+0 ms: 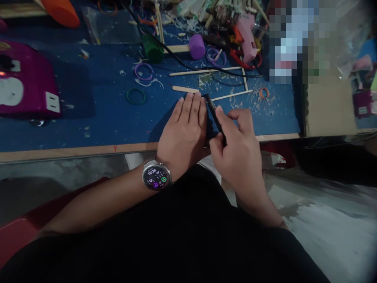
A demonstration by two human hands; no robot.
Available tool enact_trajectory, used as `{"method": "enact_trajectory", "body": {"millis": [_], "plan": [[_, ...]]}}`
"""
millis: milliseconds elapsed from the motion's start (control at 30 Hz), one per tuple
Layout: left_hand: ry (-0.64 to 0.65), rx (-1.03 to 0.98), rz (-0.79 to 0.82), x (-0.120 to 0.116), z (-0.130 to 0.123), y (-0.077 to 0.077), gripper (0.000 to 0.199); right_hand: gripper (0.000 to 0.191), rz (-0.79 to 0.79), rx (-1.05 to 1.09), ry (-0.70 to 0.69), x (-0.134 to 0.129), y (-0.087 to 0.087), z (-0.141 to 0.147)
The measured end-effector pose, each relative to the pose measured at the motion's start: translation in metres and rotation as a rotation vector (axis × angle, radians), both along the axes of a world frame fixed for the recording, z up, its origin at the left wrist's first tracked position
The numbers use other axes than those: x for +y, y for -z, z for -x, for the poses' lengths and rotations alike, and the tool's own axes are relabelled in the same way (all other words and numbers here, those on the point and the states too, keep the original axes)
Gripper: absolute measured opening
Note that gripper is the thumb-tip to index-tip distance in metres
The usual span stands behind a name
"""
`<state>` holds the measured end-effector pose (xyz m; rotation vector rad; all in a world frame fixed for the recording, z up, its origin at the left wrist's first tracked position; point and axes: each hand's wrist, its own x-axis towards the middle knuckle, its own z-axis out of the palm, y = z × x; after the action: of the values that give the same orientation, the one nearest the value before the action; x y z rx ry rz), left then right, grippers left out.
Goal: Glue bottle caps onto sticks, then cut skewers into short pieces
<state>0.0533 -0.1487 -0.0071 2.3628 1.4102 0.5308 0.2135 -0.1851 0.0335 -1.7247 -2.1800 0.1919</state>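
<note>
My left hand (188, 124) lies flat near the table's front edge, palm down, its fingers stretched out and pointing away from me. Its fingertips touch the near side of a flat wooden stick (185, 89), whose right end they partly hide. My right hand (237, 139) is closed around a slim black tool (212, 108), which slants up and left beside the left fingers; its exact kind is unclear. Thin pale sticks (231, 95) lie just beyond the right hand, joined or touching at a corner.
A magenta box (32, 84) stands at the left. Purple (143, 71), green (136, 96) and orange (264, 93) rings lie about. Farther back are a green cup (153, 49), a purple cup (196, 46), a black cable and a pink glue gun (247, 37). Cardboard (330, 106) is at the right.
</note>
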Motion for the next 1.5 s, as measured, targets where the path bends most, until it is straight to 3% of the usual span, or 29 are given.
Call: {"method": "enact_trajectory", "body": {"millis": [133, 300, 700, 933, 1300, 1500], "plan": [[0.002, 0.006, -0.022, 0.001, -0.001, 0.001, 0.077, 0.061, 0.0, 0.016, -0.003, 0.002, 0.003, 0.001], [0.028, 0.152, -0.014, 0.003, -0.003, -0.005, 0.083, 0.061, 0.015, 0.005, 0.005, -0.005, 0.003, 0.0], [0.013, 0.045, -0.117, 0.0, 0.001, 0.007, 0.093, 0.058, -0.038, 0.048, 0.004, -0.03, 0.004, -0.013], [0.056, 0.084, -0.063, -0.004, 0.007, -0.003, 0.095, 0.064, -0.113, 0.081, 0.058, -0.029, 0.007, -0.03], [0.038, 0.08, -0.017, -0.007, 0.009, -0.011, 0.091, 0.067, -0.01, 0.095, 0.032, -0.018, 0.003, -0.031], [0.071, 0.134, -0.032, 0.001, 0.02, -0.028, 0.095, 0.063, -0.139, 0.095, 0.008, 0.0, -0.01, -0.049]]}}
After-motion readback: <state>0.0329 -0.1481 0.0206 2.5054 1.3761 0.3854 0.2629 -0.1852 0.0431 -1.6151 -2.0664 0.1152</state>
